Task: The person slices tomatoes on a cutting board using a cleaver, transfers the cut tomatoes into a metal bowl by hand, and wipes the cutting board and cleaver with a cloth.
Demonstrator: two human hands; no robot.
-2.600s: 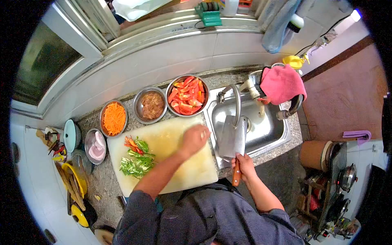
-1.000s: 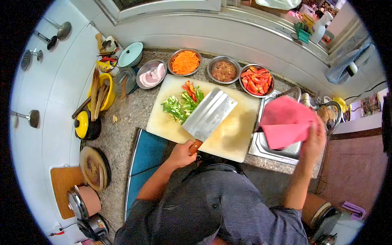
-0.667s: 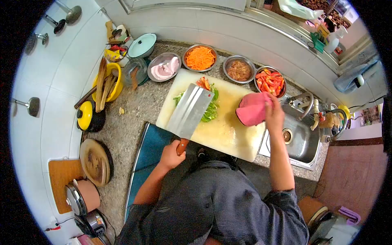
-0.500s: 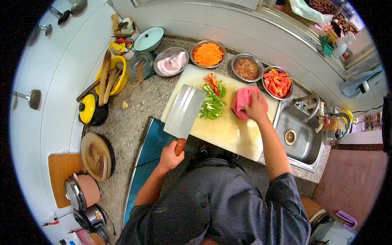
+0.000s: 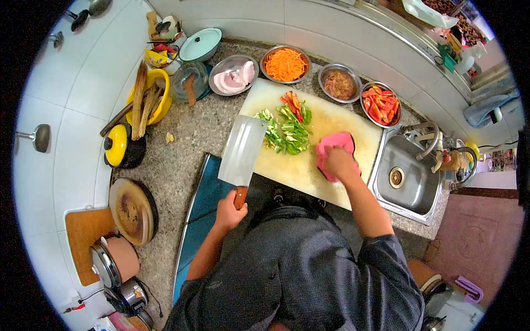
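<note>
My left hand (image 5: 230,212) is wrapped round the wooden handle of a cleaver (image 5: 243,149), whose wide blade points up over the left edge of the white cutting board (image 5: 326,190). With my right hand (image 5: 338,163) I press a pink cloth (image 5: 343,140) onto the right part of the board. Between blade and cloth lie cut green peppers (image 5: 295,132), with red pepper strips (image 5: 294,106) at their upper end. Behind the board stand metal bowls of pale meat (image 5: 234,79), carrot shreds (image 5: 285,64), brown minced food (image 5: 339,85) and tomato pieces (image 5: 380,104).
A steel sink (image 5: 408,171) with a tap adjoins the board on the right. Along the left stand a yellow basin (image 5: 162,110) with wooden sticks, a black pot with a yellow lid (image 5: 115,145), a round wooden block (image 5: 130,209) and a cooker (image 5: 118,259).
The cleaver went from my right hand over the sink to my left hand. My right hand took the pink cloth from beside the tap and brought it left onto the board. The view has shifted.
</note>
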